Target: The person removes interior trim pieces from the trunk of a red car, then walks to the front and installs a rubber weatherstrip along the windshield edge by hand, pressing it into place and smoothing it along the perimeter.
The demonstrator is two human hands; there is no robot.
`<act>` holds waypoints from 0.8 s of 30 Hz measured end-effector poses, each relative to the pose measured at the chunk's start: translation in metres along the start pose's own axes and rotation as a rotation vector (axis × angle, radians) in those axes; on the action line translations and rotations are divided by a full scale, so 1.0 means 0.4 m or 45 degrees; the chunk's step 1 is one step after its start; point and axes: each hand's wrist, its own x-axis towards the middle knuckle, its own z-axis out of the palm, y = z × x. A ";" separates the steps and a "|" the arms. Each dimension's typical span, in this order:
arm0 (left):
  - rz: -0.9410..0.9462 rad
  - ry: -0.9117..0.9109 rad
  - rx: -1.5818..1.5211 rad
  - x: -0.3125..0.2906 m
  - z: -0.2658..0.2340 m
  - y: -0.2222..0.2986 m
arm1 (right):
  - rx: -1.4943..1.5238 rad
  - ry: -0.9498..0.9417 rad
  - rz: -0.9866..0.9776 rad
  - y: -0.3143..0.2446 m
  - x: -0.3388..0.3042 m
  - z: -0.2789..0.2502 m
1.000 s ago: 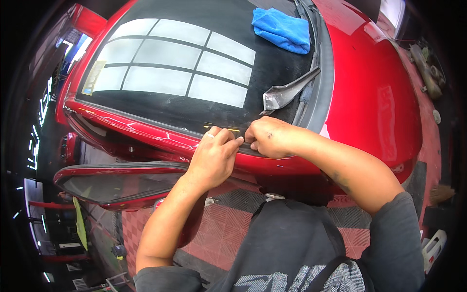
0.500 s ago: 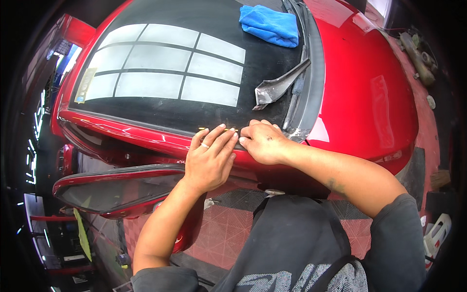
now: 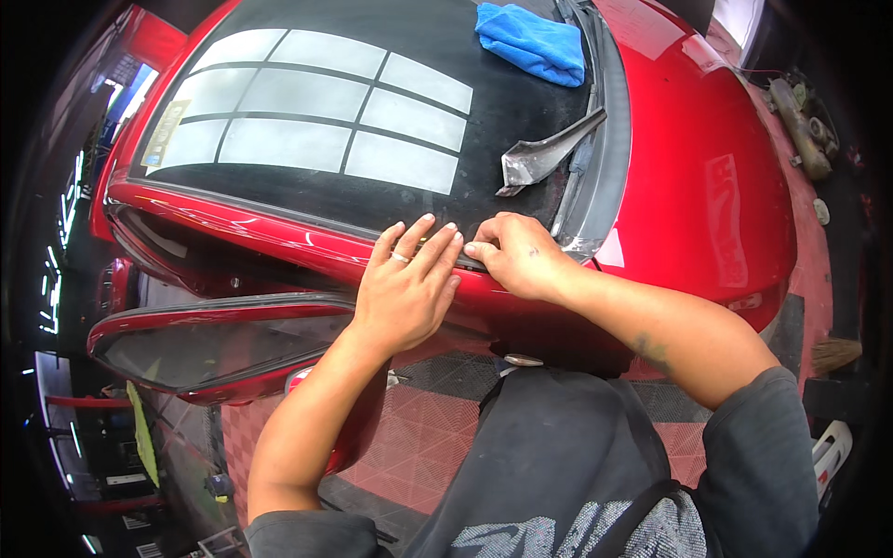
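Note:
My left hand [image 3: 406,286] lies open on the red pillar [image 3: 279,240] beside the windshield [image 3: 363,206], fingers stretched over the glass edge and a ring on one of them. Just right of it, my right hand [image 3: 523,259] is closed, thumb and index finger pinched together at the dark edging near the windshield's lower corner. Whatever is between those fingers is hidden. Beyond my right hand, a loose dark trim piece [image 3: 539,160] with a scuffed, pale end lies across the glass and the wiper area. Farther off rests a folded blue cloth [image 3: 532,45].
The red hood [image 3: 688,177] spreads to the right. An open car door with a dark window [image 3: 219,349] stands at my lower left, above red and grey floor tiles [image 3: 409,446]. A side mirror lamp [image 3: 524,360] is near my body. A broom head [image 3: 835,354] lies far right.
My view has shifted slightly, so the car sits a little higher in it. The right fingers have drawn into a tighter pinch; the left hand stays spread at the glass edge.

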 end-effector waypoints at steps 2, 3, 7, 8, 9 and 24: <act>0.006 0.009 0.016 -0.002 0.002 0.001 | -0.026 0.104 -0.051 0.011 -0.002 0.013; 0.010 0.014 0.024 -0.002 0.001 0.002 | -0.039 0.182 -0.087 0.019 -0.005 0.026; 0.004 -0.005 0.048 0.001 -0.003 0.004 | -0.059 0.366 -0.134 0.025 -0.019 0.057; 0.007 -0.004 0.055 0.001 -0.004 0.006 | -0.045 0.377 -0.138 0.027 -0.021 0.058; 0.011 -0.004 0.063 0.003 -0.004 0.005 | -0.031 0.388 -0.143 0.030 -0.024 0.057; 0.047 0.226 -0.073 0.025 0.028 -0.008 | -0.044 0.247 -0.333 0.064 -0.044 0.017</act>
